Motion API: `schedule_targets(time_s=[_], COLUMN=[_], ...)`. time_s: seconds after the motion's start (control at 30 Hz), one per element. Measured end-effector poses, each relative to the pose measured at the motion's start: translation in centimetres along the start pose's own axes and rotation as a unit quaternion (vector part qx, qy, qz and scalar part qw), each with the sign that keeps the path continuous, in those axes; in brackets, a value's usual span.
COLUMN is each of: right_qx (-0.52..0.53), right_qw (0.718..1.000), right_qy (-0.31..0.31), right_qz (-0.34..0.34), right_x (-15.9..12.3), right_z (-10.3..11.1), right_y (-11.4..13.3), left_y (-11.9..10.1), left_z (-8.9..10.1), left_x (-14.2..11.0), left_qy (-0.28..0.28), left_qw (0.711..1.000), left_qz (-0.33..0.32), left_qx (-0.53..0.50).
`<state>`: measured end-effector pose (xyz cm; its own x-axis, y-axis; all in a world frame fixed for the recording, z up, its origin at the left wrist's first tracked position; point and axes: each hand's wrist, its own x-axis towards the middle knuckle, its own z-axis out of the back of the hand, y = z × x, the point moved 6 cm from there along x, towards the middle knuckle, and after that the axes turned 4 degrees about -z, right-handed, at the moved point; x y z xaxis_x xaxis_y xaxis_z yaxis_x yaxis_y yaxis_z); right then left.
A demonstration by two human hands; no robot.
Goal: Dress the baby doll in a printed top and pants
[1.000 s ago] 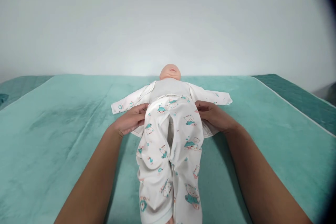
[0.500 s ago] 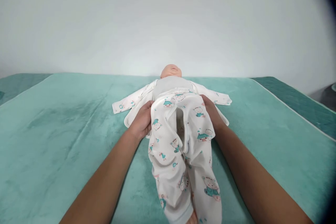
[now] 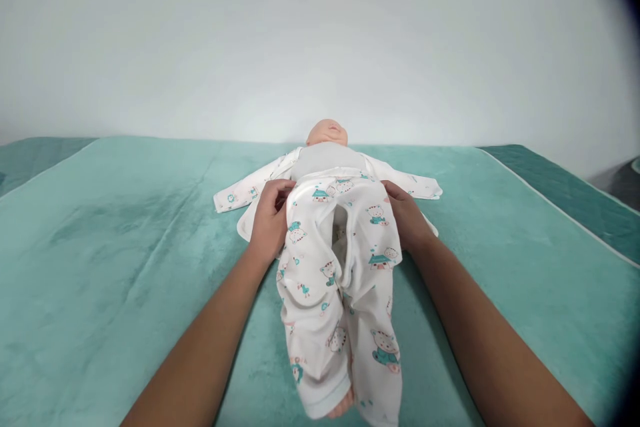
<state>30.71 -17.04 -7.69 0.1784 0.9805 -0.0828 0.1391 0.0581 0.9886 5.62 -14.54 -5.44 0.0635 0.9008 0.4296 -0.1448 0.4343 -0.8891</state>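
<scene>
A baby doll (image 3: pixel 327 133) lies on its back on a teal blanket (image 3: pixel 125 247), head away from me. It wears white trousers (image 3: pixel 340 280) printed with teal and pink animals, and an open matching jacket (image 3: pixel 250 195) is spread under it. My left hand (image 3: pixel 270 220) grips the trousers' waist at the doll's left side as I see it. On the other side my right hand (image 3: pixel 405 213) grips the waist too. A bare doll foot (image 3: pixel 343 405) pokes out of the nearer trouser leg.
A white wall (image 3: pixel 320 47) rises behind the bed. A darker green cover (image 3: pixel 565 193) borders the blanket on the right, and the same colour shows at the far left. A dark object sits at the right edge.
Both hands slid in along the doll's hips and the trousers' waist moved up toward the chest. The trouser legs shifted right and a foot came out at the hem.
</scene>
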Motion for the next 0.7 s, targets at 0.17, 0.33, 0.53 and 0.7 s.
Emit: schedule_targets(time_s=[0.17,0.33,0.53,0.7], right_qx=[-0.003,-0.065,-0.136,-0.175], right_qw=[1.0,0.996,0.959,0.959], right_qy=[-0.001,-0.045,-0.031,-0.001], right_qz=[-0.012,0.043,0.245,0.224], right_x=[0.8,1.2,1.1,2.1], right_z=[-0.2,0.4,0.0,-0.5], right_y=[-0.6,-0.4,1.6,1.5], left_y=[1.4,2.7,-0.7,0.1], left_z=[-0.2,-0.6,-0.7,-1.1], left_x=[1.0,2.1,2.2,3.3], left_qy=[-0.007,-0.027,0.038,0.077], left_qw=[1.0,0.996,0.988,0.988], left_qz=[0.02,0.07,-0.113,-0.068], left_qx=[0.019,-0.04,0.096,0.119])
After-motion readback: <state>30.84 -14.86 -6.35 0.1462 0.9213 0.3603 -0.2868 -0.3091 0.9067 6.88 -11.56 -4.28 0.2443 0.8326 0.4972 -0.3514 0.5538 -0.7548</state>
